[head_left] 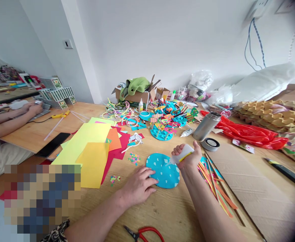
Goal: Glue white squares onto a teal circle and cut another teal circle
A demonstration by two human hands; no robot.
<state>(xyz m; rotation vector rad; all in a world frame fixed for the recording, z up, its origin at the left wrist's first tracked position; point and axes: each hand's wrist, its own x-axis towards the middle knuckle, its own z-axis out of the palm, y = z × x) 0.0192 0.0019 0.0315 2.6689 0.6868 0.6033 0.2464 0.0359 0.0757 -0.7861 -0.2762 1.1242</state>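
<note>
A blue paper disc (164, 173) with pale dabs scattered over it lies flat on the wooden table. Wrapped around a white glue bottle (181, 155), my right hand (191, 159) holds it tilted, its nozzle low over the disc. My left hand (139, 185) rests open with its fingertips on the disc's left edge. Small coloured paper bits (134, 159) lie in a pile just left of the disc, and more paper dots (115, 179) lie nearer my left hand. Red-handled scissors (147, 232) lie at the table's near edge.
Yellow paper sheets (93, 164) are stacked at left beside a black phone (53, 144). Decorated blue paper pieces (162, 131) stand behind the disc. A steel flask (207, 126), paper strips (219, 188), cardboard (253, 188) and a cutter knife (287, 173) occupy the right. Another person's hands (34, 109) are far left.
</note>
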